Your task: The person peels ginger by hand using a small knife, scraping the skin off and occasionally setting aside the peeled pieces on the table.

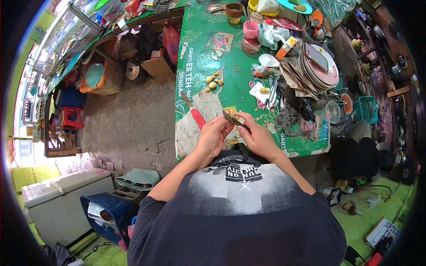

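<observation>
My left hand [214,133] is closed, fingertips pinched together near the table's front edge; whatever lies between them is too small to name. Close against it, my right hand [256,136] is wrapped round a dark knife [231,119], whose flat blade points up and left across the left fingertips. A red-handled knife [197,117] lies on the table beside the left hand, blade pointing away. Farther up sits a small pile of pale yellowish root pieces [212,82]. Yellowish peel scraps [261,116] are scattered beyond and to the right of the hands.
The table has a green printed cover [239,84]. On its right stand stacked plates [323,66], brown paper sheets [295,75], a grey cloth [287,120] and a white spoon [268,60]. A pink cup [250,29] and a glass of tea [234,13] stand at the back.
</observation>
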The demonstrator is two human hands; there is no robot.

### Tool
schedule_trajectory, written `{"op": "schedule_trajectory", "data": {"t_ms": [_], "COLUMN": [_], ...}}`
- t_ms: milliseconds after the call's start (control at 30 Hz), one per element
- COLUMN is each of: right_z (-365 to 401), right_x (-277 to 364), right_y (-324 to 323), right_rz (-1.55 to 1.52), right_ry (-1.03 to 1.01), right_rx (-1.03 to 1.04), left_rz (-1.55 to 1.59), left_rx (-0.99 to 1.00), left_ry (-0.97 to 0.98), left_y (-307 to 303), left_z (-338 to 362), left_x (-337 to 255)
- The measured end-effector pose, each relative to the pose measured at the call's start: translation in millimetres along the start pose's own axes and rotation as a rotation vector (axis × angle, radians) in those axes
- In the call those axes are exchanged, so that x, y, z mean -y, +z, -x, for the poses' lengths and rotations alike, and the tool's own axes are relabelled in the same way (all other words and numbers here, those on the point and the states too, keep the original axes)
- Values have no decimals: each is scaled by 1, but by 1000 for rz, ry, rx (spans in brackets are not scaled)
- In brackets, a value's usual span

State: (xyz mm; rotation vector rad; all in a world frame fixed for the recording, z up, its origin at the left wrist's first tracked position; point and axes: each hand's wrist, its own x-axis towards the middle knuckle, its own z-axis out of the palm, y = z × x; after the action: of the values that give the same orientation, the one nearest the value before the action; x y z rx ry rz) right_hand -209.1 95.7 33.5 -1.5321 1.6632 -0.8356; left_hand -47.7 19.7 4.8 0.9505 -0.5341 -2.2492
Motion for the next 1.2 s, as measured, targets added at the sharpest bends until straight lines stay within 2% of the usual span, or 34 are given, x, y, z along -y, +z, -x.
{"op": "schedule_trajectory", "data": {"t_ms": [267, 533, 633, 867, 967, 1033, 1200], "right_z": [5, 6, 11, 20, 21, 21, 27], "right_x": [0, -6, -2, -10, -12, -11, -17], "right_y": [1, -1, -5, -6, -10, -16, -17], "right_rz": [-60, 54, 27, -15, -129, -241, -224], "right_ry": [-59, -144, -96, -125, -131, -38, -97], "right_rx": [-13, -51, 12, 14, 47, 185, 158], "left_rz": [0, -53, -66, -74, -77, -87, -91], "left_rx": [-15, 24, -1, 22, 14, -2, 1], "left_ry": [31, 1, -5, -18, -5, 14, 47], "left_y": [7, 5, 7, 7, 12, 14, 16], "left_z": [5, 16, 23, 39, 44, 46, 47], "left_x": [-2, 1, 2, 17, 18, 20, 27]}}
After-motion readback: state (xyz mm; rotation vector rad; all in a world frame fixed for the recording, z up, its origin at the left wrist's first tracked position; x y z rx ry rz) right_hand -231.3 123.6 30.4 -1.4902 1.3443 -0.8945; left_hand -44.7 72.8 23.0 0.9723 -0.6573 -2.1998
